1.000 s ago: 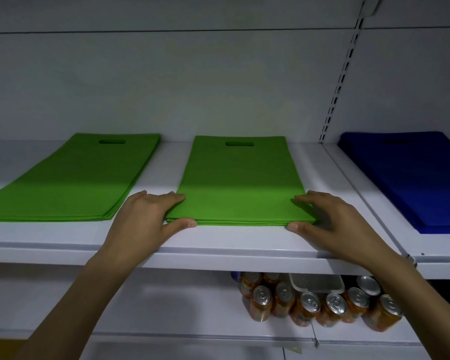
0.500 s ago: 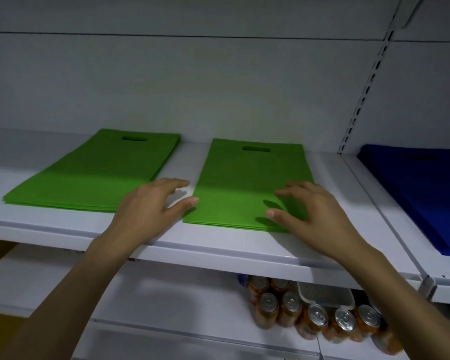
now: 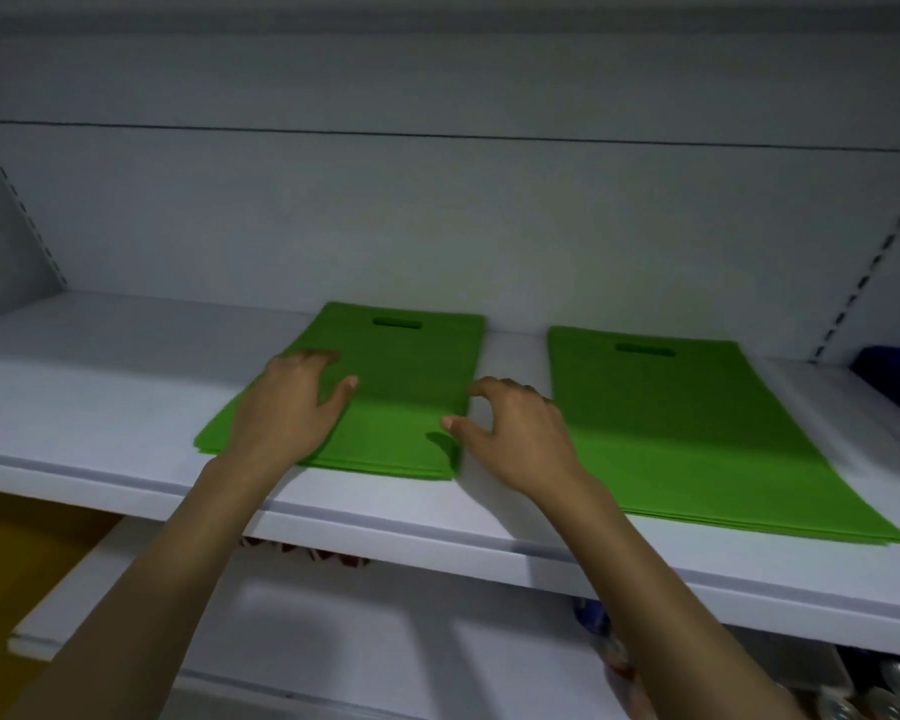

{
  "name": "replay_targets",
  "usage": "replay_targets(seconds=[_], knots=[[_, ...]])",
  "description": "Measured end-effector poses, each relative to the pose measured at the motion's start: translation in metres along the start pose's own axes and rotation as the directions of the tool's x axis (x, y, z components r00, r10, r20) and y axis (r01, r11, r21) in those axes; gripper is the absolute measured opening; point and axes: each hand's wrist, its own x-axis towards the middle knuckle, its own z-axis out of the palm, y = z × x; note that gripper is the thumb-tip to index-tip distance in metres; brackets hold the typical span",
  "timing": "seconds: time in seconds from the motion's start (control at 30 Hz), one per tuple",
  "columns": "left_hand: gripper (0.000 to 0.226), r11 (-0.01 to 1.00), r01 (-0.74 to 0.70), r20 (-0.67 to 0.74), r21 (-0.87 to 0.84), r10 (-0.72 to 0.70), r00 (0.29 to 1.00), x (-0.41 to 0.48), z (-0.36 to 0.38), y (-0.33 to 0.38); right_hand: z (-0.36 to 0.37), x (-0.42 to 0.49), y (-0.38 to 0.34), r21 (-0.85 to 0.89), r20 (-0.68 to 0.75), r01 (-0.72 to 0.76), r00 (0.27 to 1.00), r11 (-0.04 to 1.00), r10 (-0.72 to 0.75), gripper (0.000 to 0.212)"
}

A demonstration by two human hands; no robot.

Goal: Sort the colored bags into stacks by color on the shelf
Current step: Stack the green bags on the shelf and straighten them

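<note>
On the shelf (image 3: pixel 100 397), the left hand (image 3: pixel 281 413) lies flat, fingers spread, on the left green stack (image 3: pixel 411 407), while the right hand (image 3: pixel 520 444), fingers loosely curled and empty, hovers at its edge, where a careless nudge could skew the thin layers.

Left bag stack (image 3: pixel 411 392), right bag stack (image 3: pixel 687 433) beside — on shelf (image 3: pixel 100 397)

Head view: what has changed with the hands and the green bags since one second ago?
Both hands left the right green stack and moved over to the left green stack: the left hand now lies on it, the right hand hovers at its right edge. Both stacks and the blue stack stayed in place.
</note>
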Motion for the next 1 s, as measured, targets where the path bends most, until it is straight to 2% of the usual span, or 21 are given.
replay_targets(seconds=[0.13,0.2,0.27,0.4,0.53,0.6,0.67,0.73,0.87,1.0], knots=[[0.062,0.986,0.051,0.133,0.157,-0.072,0.989,0.009,0.0,-0.058,0.029,0.013,-0.035,-0.117,-0.077,-0.143,0.988,0.983,0.135,0.061],[0.062,0.99,0.05,0.157,0.132,-0.07,0.985,0.005,0.007,-0.071,0.039,0.015,-0.046,-0.134,-0.101,-0.251,0.966,0.959,0.239,0.064],[0.061,0.997,0.027,0.116,0.074,-0.036,0.993,0.001,0.014,-0.075,0.045,0.017,-0.055,-0.157,-0.119,-0.329,0.942,0.931,0.313,0.066],[0.06,0.999,-0.031,0.076,0.012,0.03,0.997,0.0,0.017,-0.082,0.049,0.022,-0.07,-0.192,-0.194,-0.399,0.911,0.897,0.364,0.065],[0.063,0.999,-0.033,0.072,-0.019,0.035,0.997,-0.002,0.019,-0.082,0.053,0.02,-0.072,0.09,-0.267,-0.293,0.914,0.952,0.307,0.063],[0.063,1.0,-0.028,0.074,-0.012,0.029,0.997,-0.002,0.02,-0.083,0.055,0.018,-0.075,0.23,-0.304,-0.313,0.876,0.921,0.374,0.067],[0.063,1.0,-0.027,0.072,-0.012,0.028,0.997,-0.002,0.02,-0.083,0.052,0.02,-0.072,0.361,-0.28,-0.396,0.818,0.844,0.503,0.073],[0.063,1.0,-0.027,0.073,-0.011,0.028,0.997,-0.002,0.02,-0.083,0.047,0.024,-0.066,0.471,-0.194,-0.457,0.781,0.755,0.594,0.077],[0.064,0.999,-0.026,0.07,-0.02,0.028,0.997,-0.003,0.019,-0.083,0.038,0.032,-0.059,0.592,-0.092,-0.482,0.755,0.646,0.649,0.077],[0.064,0.999,-0.041,0.065,-0.017,0.042,0.997,-0.004,0.018,-0.083,0.034,0.048,-0.049,0.717,0.002,-0.483,0.723,0.503,0.691,0.067]])
